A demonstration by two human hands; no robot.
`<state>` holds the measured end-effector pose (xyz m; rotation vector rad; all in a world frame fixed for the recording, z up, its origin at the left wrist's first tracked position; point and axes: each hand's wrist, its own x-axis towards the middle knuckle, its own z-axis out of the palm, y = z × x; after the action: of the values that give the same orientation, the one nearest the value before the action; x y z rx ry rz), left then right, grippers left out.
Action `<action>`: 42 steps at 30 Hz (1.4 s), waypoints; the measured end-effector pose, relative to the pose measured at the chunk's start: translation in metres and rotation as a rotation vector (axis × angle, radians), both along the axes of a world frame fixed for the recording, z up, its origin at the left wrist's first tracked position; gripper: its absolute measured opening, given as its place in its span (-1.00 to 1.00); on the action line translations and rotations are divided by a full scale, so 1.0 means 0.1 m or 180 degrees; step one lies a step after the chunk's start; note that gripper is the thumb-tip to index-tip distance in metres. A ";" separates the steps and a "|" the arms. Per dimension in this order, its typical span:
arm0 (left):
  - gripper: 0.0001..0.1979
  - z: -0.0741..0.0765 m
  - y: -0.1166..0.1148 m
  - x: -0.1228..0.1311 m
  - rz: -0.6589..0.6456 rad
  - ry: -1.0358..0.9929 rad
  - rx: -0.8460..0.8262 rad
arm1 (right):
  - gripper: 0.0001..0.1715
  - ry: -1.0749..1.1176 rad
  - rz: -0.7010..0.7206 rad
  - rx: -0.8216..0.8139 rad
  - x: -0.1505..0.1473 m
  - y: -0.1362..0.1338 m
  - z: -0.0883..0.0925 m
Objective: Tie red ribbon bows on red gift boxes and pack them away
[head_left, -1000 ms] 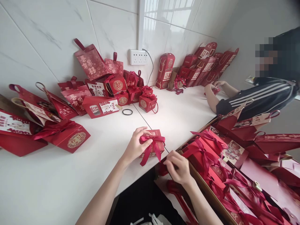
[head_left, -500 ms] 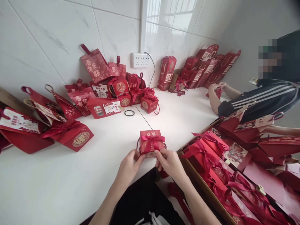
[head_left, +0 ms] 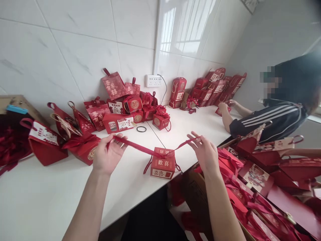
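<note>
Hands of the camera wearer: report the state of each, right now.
Left hand: holding one side of the ribbon, fingers loosely curled.
Right hand: holding the ribbon's other side, fingers partly spread.

Box (head_left: pixel 163 164) on table (head_left: pixel 52 197), ring (head_left: pixel 141 132) behind and left, carton (head_left: pixel 197 187) right, socket panel (head_left: pixel 153 81) on wall (head_left: pixel 135 62)

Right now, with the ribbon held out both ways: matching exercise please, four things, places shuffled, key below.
1. Ribbon
2. Socket panel
3. Black ring
4. Box with gold characters

A. Fixed to the tiled wall
B. Near the front edge of the white table, between the forearms
C. Stretched between the left hand and right hand
D. Lying flat farther back, left of the table seam

Pairs: 1-C, 2-A, 3-D, 4-B
</note>
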<state>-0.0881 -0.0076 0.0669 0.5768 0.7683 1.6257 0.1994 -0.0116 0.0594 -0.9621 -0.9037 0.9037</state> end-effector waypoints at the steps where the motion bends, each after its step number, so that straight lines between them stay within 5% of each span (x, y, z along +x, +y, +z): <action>1: -0.87 0.11 0.02 0.07 -0.0129 0.0024 0.0128 | -0.64 -0.0127 0.0181 0.0089 -0.08 0.04 0.10; 6: -0.80 0.53 0.09 0.44 -0.0730 0.0351 0.0774 | -0.57 -0.0641 0.1233 0.0430 -0.49 0.17 0.50; 10: -0.68 0.63 0.10 0.43 -0.0510 0.0698 0.1017 | -0.54 -0.1063 0.1865 0.0735 -0.48 0.21 0.59; 13: -0.59 0.47 0.09 0.35 -0.0197 0.1015 0.1096 | -0.52 -0.1450 0.1452 0.0687 -0.31 0.29 0.41; 15: -0.60 0.25 0.04 0.39 -0.0232 0.1850 0.1047 | -0.62 -0.2305 0.1051 0.0440 -0.23 0.36 0.19; 19: -0.71 -0.26 -0.14 0.66 -0.0426 0.4332 0.1059 | -0.81 -0.3603 0.1365 0.0314 -0.25 0.39 -0.21; 22: -0.80 -0.48 -0.22 0.75 -0.0287 0.5327 0.1020 | -0.77 -0.3830 0.1478 0.0387 -0.32 0.30 -0.31; 27: -0.81 -0.51 -0.18 0.56 -0.0045 0.5897 0.1149 | -0.74 -0.3895 0.1998 0.0370 -0.38 0.12 -0.23; 32: -0.85 -0.47 -0.16 0.57 -0.0305 0.5640 0.1049 | -0.82 -0.4202 0.1492 0.0463 -0.46 0.09 -0.19; 42: -0.84 -0.50 -0.12 0.70 -0.0845 0.5741 0.1013 | -0.90 -0.4490 0.1575 0.0316 -0.58 0.14 -0.33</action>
<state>-0.0182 -0.0198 0.0168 2.3376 1.5313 0.5913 0.1412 0.0023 0.0261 -1.2813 -2.4284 0.4483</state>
